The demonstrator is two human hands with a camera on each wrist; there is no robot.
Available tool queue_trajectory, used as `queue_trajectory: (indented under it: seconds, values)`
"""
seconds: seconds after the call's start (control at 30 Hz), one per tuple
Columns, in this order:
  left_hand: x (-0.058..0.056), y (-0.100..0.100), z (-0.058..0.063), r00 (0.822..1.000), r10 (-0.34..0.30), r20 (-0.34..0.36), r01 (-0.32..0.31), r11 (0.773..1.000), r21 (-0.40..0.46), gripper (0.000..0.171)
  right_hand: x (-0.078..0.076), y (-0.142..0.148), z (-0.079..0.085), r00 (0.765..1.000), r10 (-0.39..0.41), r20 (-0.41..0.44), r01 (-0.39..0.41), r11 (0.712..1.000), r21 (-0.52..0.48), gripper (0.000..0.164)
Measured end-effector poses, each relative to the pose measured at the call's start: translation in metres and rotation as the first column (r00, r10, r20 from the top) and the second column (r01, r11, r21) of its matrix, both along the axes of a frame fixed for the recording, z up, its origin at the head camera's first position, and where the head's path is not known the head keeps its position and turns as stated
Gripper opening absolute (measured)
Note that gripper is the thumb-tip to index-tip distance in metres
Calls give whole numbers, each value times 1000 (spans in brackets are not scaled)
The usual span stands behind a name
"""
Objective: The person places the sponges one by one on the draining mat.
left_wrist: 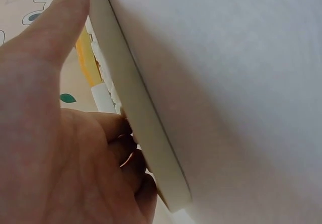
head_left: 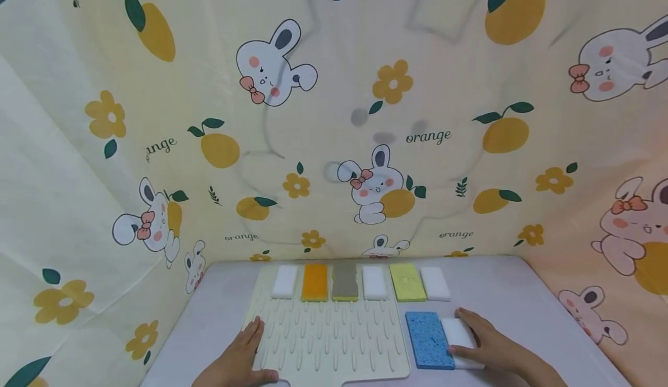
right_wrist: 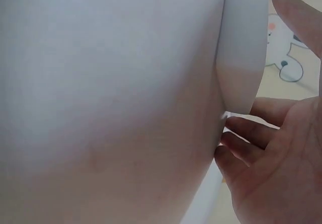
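Observation:
In the head view my left hand [head_left: 237, 355] rests against the left edge of a cream ridged board [head_left: 334, 340], fingers extended along its side and thumb by its front edge. The left wrist view shows those fingers touching the board's rim [left_wrist: 143, 118]. My right hand [head_left: 493, 343] lies over the right part of a white sponge block [head_left: 459, 333], thumb stretched across its top and index finger at its far corner. A blue sponge [head_left: 430, 340] lies flat directly left of that block. In the right wrist view the fingertips [right_wrist: 239, 128] reach past the block's end.
Along the board's back stand white [head_left: 285, 281], orange [head_left: 315, 282] and grey-and-yellow [head_left: 345, 282] sponges, with another white block [head_left: 374, 282]. Right of them lie a yellow-green sponge [head_left: 408, 282] and a white block [head_left: 435, 284]. A printed curtain [head_left: 323, 213] borders the white table [head_left: 501, 282].

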State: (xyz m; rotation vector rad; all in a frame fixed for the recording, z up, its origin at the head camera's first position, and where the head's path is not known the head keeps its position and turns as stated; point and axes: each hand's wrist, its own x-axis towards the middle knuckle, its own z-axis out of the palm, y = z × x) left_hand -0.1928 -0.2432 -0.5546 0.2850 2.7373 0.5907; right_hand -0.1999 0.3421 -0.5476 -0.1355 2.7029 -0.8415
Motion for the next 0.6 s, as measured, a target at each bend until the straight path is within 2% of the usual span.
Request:
queue_trajectory:
  seconds: [0.27, 0.4, 0.6]
  values:
    - [1, 4, 1, 1000, 20, 0, -20, 1000, -17, 129, 7, 4, -2, 1000, 14, -16, -14, 1000, -15, 118]
    - [3, 4, 3, 1000, 25, -1, -25, 1000, -18, 129, 13, 8, -1, 1000, -7, 15, 8, 998, -57, 125]
    - [3, 4, 2, 999, 37, -1, -37, 999, -16, 130, 18, 14, 1, 999, -25, 45, 28, 997, -74, 127]
